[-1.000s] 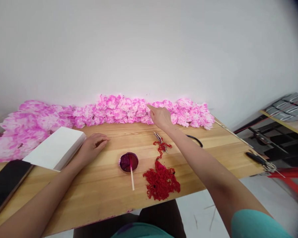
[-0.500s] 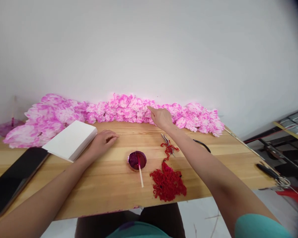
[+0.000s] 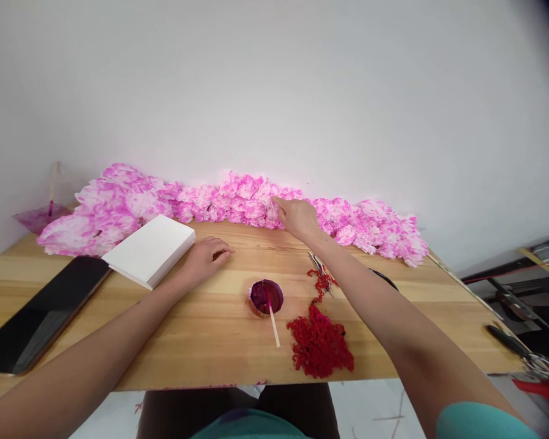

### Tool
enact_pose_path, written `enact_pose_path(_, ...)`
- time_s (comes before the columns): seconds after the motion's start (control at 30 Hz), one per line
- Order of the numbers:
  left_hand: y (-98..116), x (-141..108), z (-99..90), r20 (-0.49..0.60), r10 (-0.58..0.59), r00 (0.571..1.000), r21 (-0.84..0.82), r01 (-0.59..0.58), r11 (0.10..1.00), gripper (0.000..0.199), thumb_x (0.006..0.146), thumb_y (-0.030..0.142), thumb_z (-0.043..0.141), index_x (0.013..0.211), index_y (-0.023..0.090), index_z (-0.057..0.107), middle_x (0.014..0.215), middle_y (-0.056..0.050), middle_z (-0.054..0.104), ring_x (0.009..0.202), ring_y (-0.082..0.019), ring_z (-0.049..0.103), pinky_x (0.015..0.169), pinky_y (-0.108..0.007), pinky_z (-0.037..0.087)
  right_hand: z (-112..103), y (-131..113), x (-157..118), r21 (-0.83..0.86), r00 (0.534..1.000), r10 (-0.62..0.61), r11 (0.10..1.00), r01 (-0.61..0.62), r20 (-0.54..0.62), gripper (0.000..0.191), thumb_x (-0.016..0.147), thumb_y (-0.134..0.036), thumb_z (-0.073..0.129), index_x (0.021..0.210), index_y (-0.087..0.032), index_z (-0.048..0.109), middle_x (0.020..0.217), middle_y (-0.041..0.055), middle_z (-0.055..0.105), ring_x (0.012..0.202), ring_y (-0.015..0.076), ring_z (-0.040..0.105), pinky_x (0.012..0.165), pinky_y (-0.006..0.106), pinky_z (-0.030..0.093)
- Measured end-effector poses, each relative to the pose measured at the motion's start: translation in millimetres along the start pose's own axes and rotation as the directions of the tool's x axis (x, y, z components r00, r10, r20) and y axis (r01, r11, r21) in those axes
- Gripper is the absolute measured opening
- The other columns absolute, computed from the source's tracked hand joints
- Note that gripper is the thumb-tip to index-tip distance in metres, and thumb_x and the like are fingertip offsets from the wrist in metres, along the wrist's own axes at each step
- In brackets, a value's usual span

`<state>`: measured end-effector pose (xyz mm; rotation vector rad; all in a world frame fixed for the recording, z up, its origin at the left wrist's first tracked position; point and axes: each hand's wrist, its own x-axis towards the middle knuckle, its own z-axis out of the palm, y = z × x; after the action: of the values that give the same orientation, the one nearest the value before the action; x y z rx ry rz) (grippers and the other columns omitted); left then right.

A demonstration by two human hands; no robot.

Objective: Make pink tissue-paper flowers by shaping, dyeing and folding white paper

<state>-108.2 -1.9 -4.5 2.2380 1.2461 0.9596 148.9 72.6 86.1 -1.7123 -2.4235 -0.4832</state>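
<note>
A long heap of pink and white paper-like flowers [image 3: 251, 201] lies along the wall at the back of the table. My right hand [image 3: 298, 216] reaches over to the middle of this heap. Its index finger points at the flowers and the others are curled, with nothing visible in the grip; whether the fingertip touches them I cannot tell. My left hand [image 3: 207, 262] rests on the wood, fingers loosely bent and apart, beside a white block of paper [image 3: 149, 250]. Nearer me stands a small bowl of dark magenta liquid [image 3: 260, 297] with a pale stick [image 3: 274, 326] leaning in it.
Right of the bowl lies a bundle of curly red yarn [image 3: 322, 344], its end around metal scissors or tweezers [image 3: 319, 268] partly hidden by my forearm. A black phone [image 3: 41, 317] is at left. A black-handled tool [image 3: 507, 338] sits at the right edge.
The view has turned slightly left, so the table's things appear further right. My right hand has shifted a little left along the flowers, still pointing. My left hand stays beside the white block.
</note>
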Motion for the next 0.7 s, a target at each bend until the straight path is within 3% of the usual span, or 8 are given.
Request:
enact_pose_path(0.2,0,0,1.4,-0.003,-0.016,1.0,-0.007,0.016,1.0,0.023,0.089,0.026,0.051,0.085,0.016,0.072,0.089,-0.008,0.074,0.086,-0.021,0.064,0.081,-0.035,0.048,-4,-14,8,0.015,0.999,-0.033,0.999,0.034,-0.042,0.052,0.095,-0.022,0.034,0.145,-0.029,0.047,0.086,0.0057,0.073,0.075,0.0204,0.061,0.061,0.028,0.032)
enact_pose_path(0.47,-1,1,2.7,-0.007,-0.027,1.0,-0.053,0.026,0.998,0.022,0.088,0.026,0.052,0.086,0.018,0.073,0.09,-0.007,0.075,0.086,-0.021,0.065,0.083,-0.035,0.049,-10,-42,24,0.004,0.999,-0.042,0.999,0.042,0.0,0.048,0.101,-0.032,0.029,0.145,-0.028,0.047,0.083,0.0066,0.073,0.072,0.0196,0.063,0.058,0.026,0.03)
enact_pose_path(0.6,0,1,3.1,-0.009,-0.041,0.999,-0.053,0.041,0.998,0.022,0.088,0.025,0.052,0.086,0.019,0.073,0.09,-0.006,0.076,0.087,-0.022,0.065,0.082,-0.035,0.048,-14,-58,30,-0.029,0.996,-0.039,0.999,0.042,0.083,0.047,0.101,-0.032,0.03,0.145,-0.028,0.046,0.085,0.0077,0.074,0.074,0.0196,0.065,0.058,0.026,0.032)
enact_pose_path(0.7,0,1,3.4,0.006,-0.033,0.999,-0.041,0.034,0.999,0.021,0.088,0.023,0.053,0.086,0.018,0.073,0.09,-0.006,0.076,0.086,-0.021,0.064,0.082,-0.035,0.047,-16,-68,36,-0.035,0.997,-0.045,0.998,0.048,0.069,0.048,0.102,-0.033,0.028,0.146,-0.028,0.043,0.085,0.0078,0.074,0.074,0.021,0.066,0.059,0.027,0.034)
